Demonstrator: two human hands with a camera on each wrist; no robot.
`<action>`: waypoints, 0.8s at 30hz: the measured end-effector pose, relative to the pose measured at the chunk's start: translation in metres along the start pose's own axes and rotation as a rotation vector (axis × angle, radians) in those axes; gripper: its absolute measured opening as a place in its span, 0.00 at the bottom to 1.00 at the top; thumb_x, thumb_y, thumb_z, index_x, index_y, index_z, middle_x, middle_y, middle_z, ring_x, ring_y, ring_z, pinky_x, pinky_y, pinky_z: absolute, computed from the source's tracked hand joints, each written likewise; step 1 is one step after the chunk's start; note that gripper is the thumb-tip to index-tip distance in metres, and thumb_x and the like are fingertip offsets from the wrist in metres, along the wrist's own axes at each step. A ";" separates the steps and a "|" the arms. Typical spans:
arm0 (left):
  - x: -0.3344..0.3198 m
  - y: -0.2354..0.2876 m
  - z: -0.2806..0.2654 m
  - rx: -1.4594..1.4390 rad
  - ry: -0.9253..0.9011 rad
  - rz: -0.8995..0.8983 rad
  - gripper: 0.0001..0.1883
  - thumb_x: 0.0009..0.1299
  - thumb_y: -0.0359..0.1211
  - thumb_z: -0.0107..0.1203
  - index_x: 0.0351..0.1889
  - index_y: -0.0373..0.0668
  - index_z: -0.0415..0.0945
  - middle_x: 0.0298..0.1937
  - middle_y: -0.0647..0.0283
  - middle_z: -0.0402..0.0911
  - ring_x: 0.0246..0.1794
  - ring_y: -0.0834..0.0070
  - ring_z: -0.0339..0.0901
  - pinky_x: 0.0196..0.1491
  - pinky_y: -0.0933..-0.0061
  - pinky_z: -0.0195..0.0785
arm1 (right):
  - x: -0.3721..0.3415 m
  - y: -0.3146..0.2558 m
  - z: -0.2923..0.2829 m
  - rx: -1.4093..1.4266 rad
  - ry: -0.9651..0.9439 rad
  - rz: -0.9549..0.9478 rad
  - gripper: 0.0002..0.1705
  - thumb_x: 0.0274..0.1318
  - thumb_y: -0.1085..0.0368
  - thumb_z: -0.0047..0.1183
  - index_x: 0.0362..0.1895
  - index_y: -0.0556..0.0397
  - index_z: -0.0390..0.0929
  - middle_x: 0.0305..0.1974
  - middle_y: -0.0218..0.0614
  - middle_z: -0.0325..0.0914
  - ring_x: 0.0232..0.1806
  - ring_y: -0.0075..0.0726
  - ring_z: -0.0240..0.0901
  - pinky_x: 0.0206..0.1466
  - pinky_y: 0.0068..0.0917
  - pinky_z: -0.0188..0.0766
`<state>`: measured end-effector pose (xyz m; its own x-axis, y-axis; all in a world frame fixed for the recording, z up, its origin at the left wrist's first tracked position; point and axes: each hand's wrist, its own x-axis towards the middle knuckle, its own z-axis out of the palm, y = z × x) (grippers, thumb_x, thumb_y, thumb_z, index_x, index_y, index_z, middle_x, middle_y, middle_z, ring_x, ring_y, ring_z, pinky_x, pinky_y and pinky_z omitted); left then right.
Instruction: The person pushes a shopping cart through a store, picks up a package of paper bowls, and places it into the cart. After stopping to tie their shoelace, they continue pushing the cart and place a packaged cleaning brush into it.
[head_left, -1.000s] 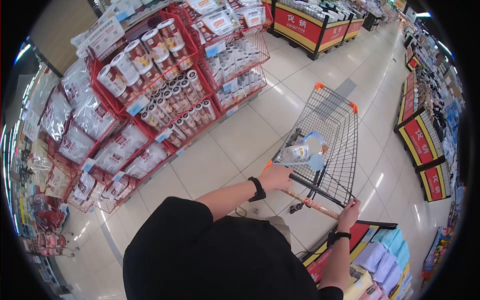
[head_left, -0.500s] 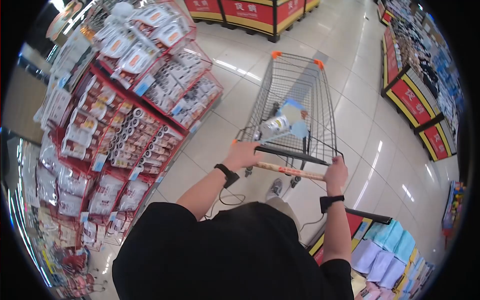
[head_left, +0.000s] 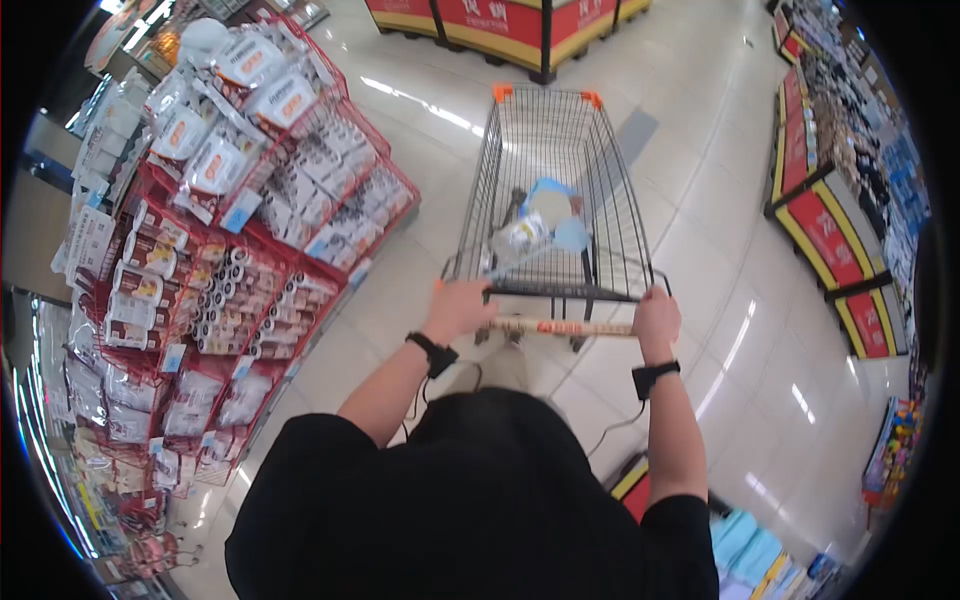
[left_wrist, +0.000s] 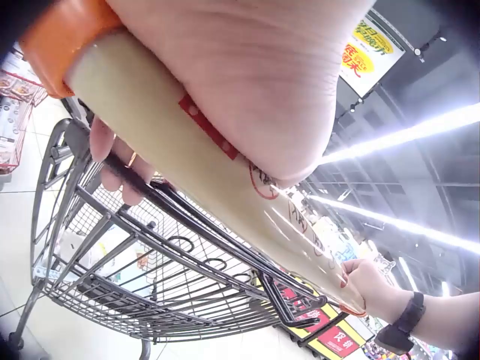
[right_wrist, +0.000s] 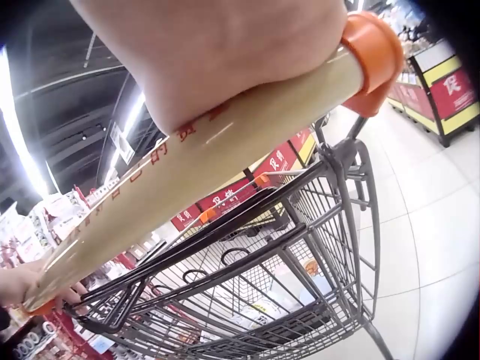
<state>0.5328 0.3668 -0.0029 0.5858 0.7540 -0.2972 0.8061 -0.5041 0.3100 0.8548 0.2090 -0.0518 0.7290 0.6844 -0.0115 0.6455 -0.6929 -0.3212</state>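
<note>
Both hands hold the pale handle of a wire shopping cart in front of the body. My left hand grips its left end, and in the left wrist view its fingertips show curled below the bar. At the right end, my right hand wraps the handle, its palm on top in the right wrist view. Inside the basket lie a clear container with a label, a light-blue round-ended item and a blue-edged pack, partly overlapping one another.
A red wire rack of packaged goods stands close on the left. Ahead is a red and yellow display stand; similar stands line the right side. Folded pastel cloths lie near the right elbow. Tiled floor runs between them.
The cart has swung leftward in the head view and now points nearly straight ahead. The rack on the left has shifted left and nearer. Both hands have kept their grip on the handle.
</note>
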 end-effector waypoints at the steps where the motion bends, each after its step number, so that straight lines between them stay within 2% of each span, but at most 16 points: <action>1: 0.020 -0.002 0.000 0.049 0.034 0.070 0.23 0.66 0.48 0.51 0.53 0.46 0.79 0.40 0.51 0.85 0.44 0.53 0.81 0.49 0.54 0.72 | 0.023 0.005 0.011 -0.038 0.102 -0.060 0.06 0.55 0.67 0.48 0.32 0.45 0.78 0.29 0.46 0.81 0.37 0.56 0.79 0.40 0.50 0.75; 3: 0.047 -0.003 0.013 -0.135 0.114 -0.013 0.20 0.65 0.48 0.50 0.46 0.45 0.80 0.39 0.52 0.85 0.43 0.52 0.81 0.48 0.51 0.72 | 0.050 -0.004 -0.001 0.046 0.050 -0.026 0.04 0.55 0.65 0.50 0.32 0.46 0.78 0.31 0.47 0.80 0.37 0.58 0.78 0.39 0.52 0.74; 4: 0.052 -0.001 0.014 -0.135 0.118 -0.020 0.20 0.65 0.48 0.50 0.44 0.43 0.79 0.39 0.50 0.84 0.43 0.51 0.81 0.47 0.50 0.71 | 0.060 -0.017 -0.009 0.058 0.065 0.049 0.04 0.53 0.66 0.51 0.31 0.46 0.78 0.30 0.47 0.80 0.36 0.58 0.78 0.38 0.52 0.73; 5: 0.062 0.002 0.008 -0.132 0.124 -0.028 0.20 0.65 0.48 0.51 0.42 0.41 0.78 0.39 0.49 0.84 0.43 0.51 0.81 0.47 0.49 0.71 | 0.076 -0.016 -0.003 0.054 0.066 0.027 0.04 0.51 0.68 0.50 0.30 0.46 0.78 0.28 0.47 0.80 0.36 0.58 0.78 0.37 0.51 0.72; 7: 0.080 0.012 -0.001 -0.095 0.107 -0.028 0.20 0.66 0.46 0.50 0.42 0.38 0.76 0.37 0.48 0.83 0.41 0.50 0.81 0.45 0.48 0.70 | 0.107 -0.017 -0.001 0.162 0.062 0.040 0.04 0.51 0.68 0.50 0.28 0.47 0.78 0.29 0.47 0.80 0.36 0.58 0.78 0.37 0.50 0.73; 9: 0.096 0.018 -0.011 -0.139 0.140 -0.033 0.20 0.66 0.46 0.50 0.42 0.37 0.75 0.35 0.47 0.82 0.39 0.50 0.81 0.44 0.48 0.71 | 0.139 -0.023 0.006 0.101 0.118 -0.006 0.04 0.50 0.69 0.51 0.28 0.48 0.79 0.29 0.46 0.80 0.35 0.56 0.78 0.37 0.49 0.73; 12: 0.137 0.025 -0.018 -0.216 0.155 -0.031 0.19 0.67 0.44 0.50 0.41 0.35 0.74 0.32 0.47 0.81 0.37 0.50 0.80 0.43 0.49 0.71 | 0.195 -0.036 0.001 0.075 0.061 0.010 0.05 0.50 0.71 0.51 0.28 0.49 0.80 0.30 0.46 0.81 0.36 0.54 0.79 0.39 0.47 0.74; 17: 0.205 0.027 -0.024 -0.257 0.110 -0.078 0.19 0.67 0.43 0.50 0.41 0.34 0.73 0.31 0.46 0.81 0.36 0.50 0.80 0.41 0.48 0.72 | 0.287 -0.055 0.011 0.045 0.058 -0.102 0.03 0.52 0.69 0.53 0.27 0.52 0.78 0.29 0.45 0.81 0.35 0.54 0.79 0.39 0.47 0.74; 19: 0.228 0.033 -0.039 -0.268 0.132 -0.087 0.19 0.67 0.43 0.50 0.41 0.34 0.73 0.31 0.47 0.81 0.35 0.50 0.80 0.40 0.48 0.72 | 0.323 -0.058 0.012 0.091 0.070 -0.225 0.02 0.52 0.68 0.53 0.29 0.49 0.79 0.31 0.43 0.80 0.36 0.53 0.78 0.38 0.47 0.74; 21: 0.251 0.032 -0.042 -0.244 0.227 -0.079 0.19 0.68 0.44 0.49 0.41 0.34 0.73 0.31 0.48 0.81 0.34 0.50 0.80 0.40 0.48 0.72 | 0.353 -0.066 0.018 0.101 0.078 -0.241 0.01 0.50 0.70 0.54 0.28 0.50 0.77 0.31 0.43 0.79 0.35 0.54 0.77 0.39 0.46 0.74; 24: 0.283 0.031 -0.064 -0.246 0.220 -0.112 0.19 0.68 0.44 0.49 0.41 0.35 0.74 0.31 0.49 0.82 0.35 0.51 0.81 0.40 0.48 0.73 | 0.401 -0.083 0.028 0.154 0.167 -0.329 0.02 0.49 0.70 0.55 0.27 0.51 0.75 0.31 0.42 0.78 0.35 0.54 0.77 0.39 0.46 0.74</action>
<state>0.7183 0.5913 -0.0193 0.4411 0.8852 -0.1480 0.8043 -0.3167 0.5028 1.0866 0.5474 -0.0562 0.5241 0.8090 0.2660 0.8183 -0.3919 -0.4204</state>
